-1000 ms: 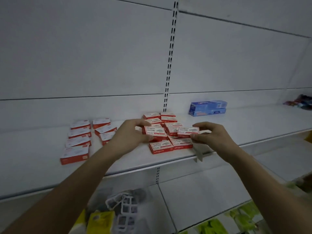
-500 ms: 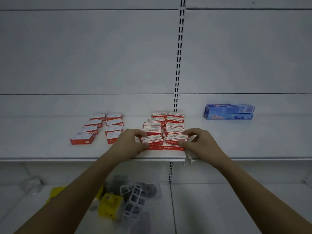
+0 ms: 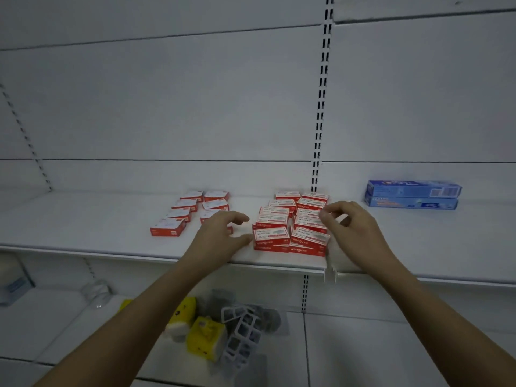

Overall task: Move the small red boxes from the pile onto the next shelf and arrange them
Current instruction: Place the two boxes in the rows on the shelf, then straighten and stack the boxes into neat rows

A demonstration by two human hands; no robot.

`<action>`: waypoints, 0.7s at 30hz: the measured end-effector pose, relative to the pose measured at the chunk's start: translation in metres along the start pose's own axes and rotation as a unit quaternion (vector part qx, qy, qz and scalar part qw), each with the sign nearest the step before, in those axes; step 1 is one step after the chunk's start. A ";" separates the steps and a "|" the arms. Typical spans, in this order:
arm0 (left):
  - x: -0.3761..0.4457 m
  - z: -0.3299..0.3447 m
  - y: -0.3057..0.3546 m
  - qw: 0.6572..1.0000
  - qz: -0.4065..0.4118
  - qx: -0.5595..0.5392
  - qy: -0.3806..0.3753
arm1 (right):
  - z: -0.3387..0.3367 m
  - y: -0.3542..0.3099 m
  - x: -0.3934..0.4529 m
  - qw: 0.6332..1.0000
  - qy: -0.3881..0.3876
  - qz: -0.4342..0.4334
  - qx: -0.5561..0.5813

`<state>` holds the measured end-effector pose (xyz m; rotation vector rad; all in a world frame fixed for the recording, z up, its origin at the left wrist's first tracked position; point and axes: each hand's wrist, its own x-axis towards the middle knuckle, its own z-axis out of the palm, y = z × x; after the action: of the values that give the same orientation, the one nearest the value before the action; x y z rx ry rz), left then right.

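The left hand (image 3: 223, 233) hung at the pile's nine o'clock side, its grip loose, fingers spread and lightly curled, holding nothing; its thumb lay just beside the front boxes. The right hand (image 3: 353, 227) hovered at the pile's three o'clock side, fingers curled toward the thumb (whether they pinched a box could not be told). Between the hands sat the pile of small red boxes (image 3: 293, 222), stacked in two rough columns on the white shelf (image 3: 83, 227). At nine o'clock from the pile, two short rows of arranged red boxes (image 3: 190, 212) lay flat. At three o'clock rested two stacked blue cartons (image 3: 413, 194).
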<state>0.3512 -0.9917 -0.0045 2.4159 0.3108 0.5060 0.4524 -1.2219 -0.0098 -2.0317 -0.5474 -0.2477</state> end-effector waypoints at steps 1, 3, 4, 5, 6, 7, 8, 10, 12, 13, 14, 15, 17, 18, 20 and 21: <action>0.003 -0.008 -0.003 1.000 0.006 0.007 0.015 | 0.001 -0.008 0.005 1.000 0.003 -0.012 0.007; 0.011 -0.028 -0.007 0.999 0.017 0.020 0.041 | 0.006 -0.027 0.016 1.000 -0.002 -0.028 0.011; 0.016 -0.039 -0.011 0.998 0.024 0.026 0.052 | 0.010 -0.037 0.022 0.999 -0.008 -0.033 0.008; 0.021 -0.051 -0.014 0.997 0.027 0.031 0.061 | 0.015 -0.047 0.029 0.999 -0.016 -0.039 0.005; 0.026 -0.061 -0.019 0.997 0.026 0.032 0.068 | 0.021 -0.058 0.034 0.999 -0.025 -0.046 0.005; 0.031 -0.072 -0.025 0.997 0.020 0.031 0.075 | 0.028 -0.068 0.040 0.998 -0.037 -0.052 0.006; 0.038 -0.082 -0.032 0.996 0.012 0.031 0.080 | 0.036 -0.076 0.046 0.997 -0.051 -0.054 0.007; 0.050 -0.099 -0.048 0.996 0.001 0.031 0.083 | 0.053 -0.092 0.058 0.995 -0.087 -0.048 0.006; 0.064 -0.113 -0.067 0.996 -0.014 0.032 0.083 | 0.073 -0.102 0.071 0.993 -0.114 -0.028 0.011; 0.072 -0.119 -0.078 0.996 -0.026 0.028 0.080 | 0.084 -0.106 0.078 0.992 -0.121 -0.016 0.013; 0.080 -0.124 -0.089 0.996 -0.039 0.016 0.073 | 0.096 -0.109 0.086 0.992 -0.126 -0.003 0.016; 0.090 -0.129 -0.101 0.997 -0.051 -0.014 0.061 | 0.107 -0.112 0.093 0.991 -0.129 0.011 0.020; 0.109 -0.137 -0.126 0.990 -0.081 -0.110 0.028 | 0.131 -0.116 0.108 0.989 -0.137 0.043 0.045; 0.119 -0.139 -0.137 0.983 -0.096 -0.153 0.012 | 0.142 -0.116 0.115 0.986 -0.143 0.061 0.061; 0.139 -0.139 -0.160 0.972 -0.121 -0.201 -0.002 | 0.163 -0.117 0.129 0.981 -0.146 0.098 0.083; 0.148 -0.137 -0.170 0.968 -0.129 -0.213 -0.004 | 0.173 -0.116 0.137 0.980 -0.141 0.113 0.085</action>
<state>0.4092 -0.7363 0.0270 1.9266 0.4550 0.3964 0.5083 -0.9858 0.0471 -1.9510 -0.4870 0.2203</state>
